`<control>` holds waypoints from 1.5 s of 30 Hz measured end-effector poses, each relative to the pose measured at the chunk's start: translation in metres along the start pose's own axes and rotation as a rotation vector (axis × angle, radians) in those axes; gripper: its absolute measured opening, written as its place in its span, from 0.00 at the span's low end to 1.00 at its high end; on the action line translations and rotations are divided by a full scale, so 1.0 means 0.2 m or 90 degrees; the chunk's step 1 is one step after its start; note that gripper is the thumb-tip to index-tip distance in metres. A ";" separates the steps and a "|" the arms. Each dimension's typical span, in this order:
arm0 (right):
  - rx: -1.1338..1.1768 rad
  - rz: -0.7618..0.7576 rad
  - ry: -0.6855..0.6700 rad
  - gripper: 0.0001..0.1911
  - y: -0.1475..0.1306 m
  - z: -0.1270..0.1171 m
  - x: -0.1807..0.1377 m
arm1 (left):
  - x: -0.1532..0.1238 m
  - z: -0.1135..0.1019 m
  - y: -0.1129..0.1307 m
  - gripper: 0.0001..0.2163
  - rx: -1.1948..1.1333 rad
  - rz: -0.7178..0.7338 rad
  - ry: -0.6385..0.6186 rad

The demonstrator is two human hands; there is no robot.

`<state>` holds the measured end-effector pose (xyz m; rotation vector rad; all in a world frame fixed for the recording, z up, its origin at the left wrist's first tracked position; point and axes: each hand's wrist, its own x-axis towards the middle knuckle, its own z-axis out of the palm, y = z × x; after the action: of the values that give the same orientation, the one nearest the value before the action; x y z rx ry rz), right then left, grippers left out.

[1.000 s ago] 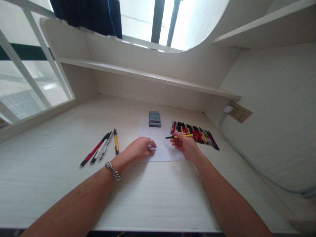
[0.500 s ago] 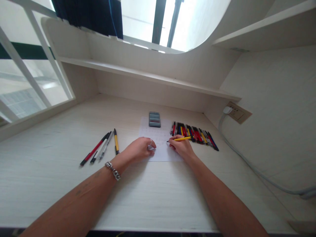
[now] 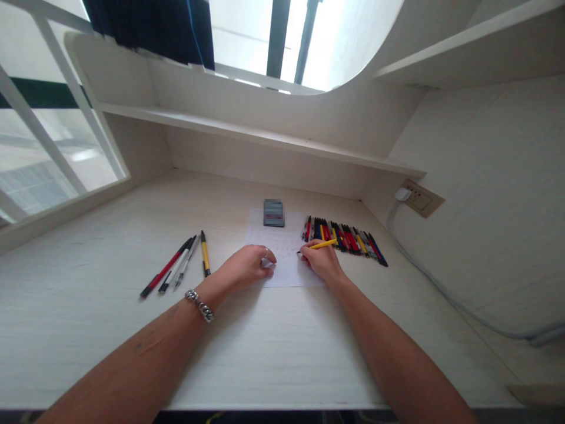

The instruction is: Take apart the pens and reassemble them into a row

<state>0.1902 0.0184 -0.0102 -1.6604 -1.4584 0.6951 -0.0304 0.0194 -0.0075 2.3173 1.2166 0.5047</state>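
A sheet of white paper (image 3: 286,278) with faint rows of marks lies on the desk between my hands. My right hand (image 3: 324,261) is closed around a yellow pen (image 3: 324,244), its dark tip at the paper. On the left part of the sheet rests my left hand (image 3: 251,265), fingers curved and a gap between thumb and forefinger; it wears a ring and a chain bracelet (image 3: 199,306). A small dark rectangular object (image 3: 273,213), its face blurred, sits at the sheet's top edge. Just beyond my right hand lies a row of several pens (image 3: 348,238) in mixed colours.
Left of my left hand are a red pen (image 3: 166,268), pale pens (image 3: 185,262) and a yellow-and-black pen (image 3: 205,254) on the white desk (image 3: 247,365). A shelf (image 3: 265,134) runs along the back. At right, a cable (image 3: 432,282) hangs from a wall socket (image 3: 421,199).
The whole view has shifted slightly, so things appear a little further left. The yellow pen in my right hand tilts slightly more steeply. My left hand stays on the paper.
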 end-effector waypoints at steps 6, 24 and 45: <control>0.069 0.036 -0.012 0.06 0.04 0.00 0.02 | 0.00 0.00 0.01 0.14 -0.009 0.003 0.006; 0.349 -0.011 -0.173 0.16 -0.10 -0.02 -0.09 | -0.03 -0.04 0.12 0.17 -0.099 0.017 0.100; 0.394 0.021 -0.092 0.29 -0.09 -0.07 -0.04 | -0.03 -0.06 0.08 0.11 0.032 0.022 0.112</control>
<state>0.1894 0.0075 0.0115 -1.1713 -1.1485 1.1669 -0.0293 0.0099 0.0099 2.3808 1.2854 0.7103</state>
